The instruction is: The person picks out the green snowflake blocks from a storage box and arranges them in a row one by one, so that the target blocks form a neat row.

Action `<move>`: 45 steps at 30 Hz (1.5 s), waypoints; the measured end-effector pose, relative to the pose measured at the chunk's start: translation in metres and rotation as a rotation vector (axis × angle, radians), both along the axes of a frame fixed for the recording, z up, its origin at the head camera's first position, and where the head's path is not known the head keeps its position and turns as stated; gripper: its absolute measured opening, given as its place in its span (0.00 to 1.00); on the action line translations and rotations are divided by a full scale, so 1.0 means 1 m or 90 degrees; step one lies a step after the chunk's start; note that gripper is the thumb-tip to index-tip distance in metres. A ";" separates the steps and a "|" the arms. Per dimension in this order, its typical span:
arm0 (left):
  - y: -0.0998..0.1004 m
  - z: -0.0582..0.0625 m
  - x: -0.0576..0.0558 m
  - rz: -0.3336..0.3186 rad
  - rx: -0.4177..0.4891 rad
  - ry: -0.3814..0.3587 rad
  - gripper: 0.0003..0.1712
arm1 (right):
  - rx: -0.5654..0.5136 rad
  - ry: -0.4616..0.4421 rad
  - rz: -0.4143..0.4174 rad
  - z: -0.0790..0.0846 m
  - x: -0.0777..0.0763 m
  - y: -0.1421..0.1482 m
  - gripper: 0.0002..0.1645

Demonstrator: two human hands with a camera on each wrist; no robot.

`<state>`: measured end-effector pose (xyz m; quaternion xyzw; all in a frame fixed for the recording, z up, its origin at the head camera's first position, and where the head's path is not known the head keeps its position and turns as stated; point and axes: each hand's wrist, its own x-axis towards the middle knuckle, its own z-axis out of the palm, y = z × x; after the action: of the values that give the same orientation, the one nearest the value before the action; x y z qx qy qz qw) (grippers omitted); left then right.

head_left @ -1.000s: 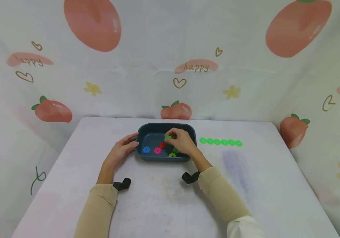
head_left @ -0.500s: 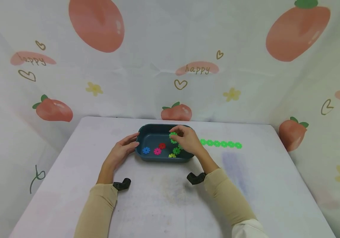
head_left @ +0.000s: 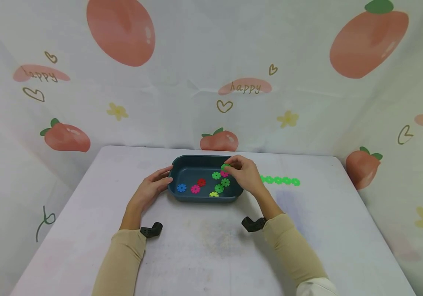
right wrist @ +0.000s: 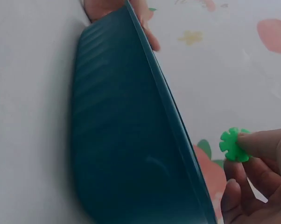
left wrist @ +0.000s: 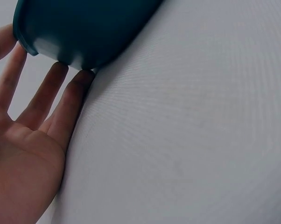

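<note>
Between thumb and fingertips my right hand (head_left: 247, 176) pinches a bright green snowflake disc (right wrist: 234, 145), held over the right end of a dark teal tub (head_left: 191, 165). My left hand (head_left: 150, 190) touches the tub's left end; in the left wrist view its fingers (left wrist: 42, 100) reach fairly straight to the tub's wall. Inside the tub lie several loose discs: a blue disc (head_left: 181, 188), a red disc (head_left: 201, 182), a pink disc (head_left: 195, 189), a yellow disc (head_left: 214, 194) and some green ones (head_left: 219, 188). Another pink disc (head_left: 224, 174) sits just below the held disc.
On the white table (head_left: 196, 255), right of the tub, a straight row of green discs (head_left: 278, 180) lies, its left end partly behind my right hand. A fruit-printed cloth (head_left: 174, 107) hangs behind the table's back edge.
My right hand has moved right, from inside the tub to over its right end, carrying the green disc. More discs in the tub now show. The left hand has stayed in place.
</note>
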<state>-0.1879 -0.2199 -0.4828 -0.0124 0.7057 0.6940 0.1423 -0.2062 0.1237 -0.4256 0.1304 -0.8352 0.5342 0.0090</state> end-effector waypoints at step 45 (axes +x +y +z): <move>0.000 -0.001 0.001 -0.005 0.003 0.008 0.34 | -0.057 -0.134 -0.202 -0.030 0.017 0.107 0.22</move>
<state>-0.1873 -0.2197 -0.4834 -0.0049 0.7051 0.6952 0.1401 -0.1893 0.2311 -0.4557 -0.0599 -0.8172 0.5731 0.0118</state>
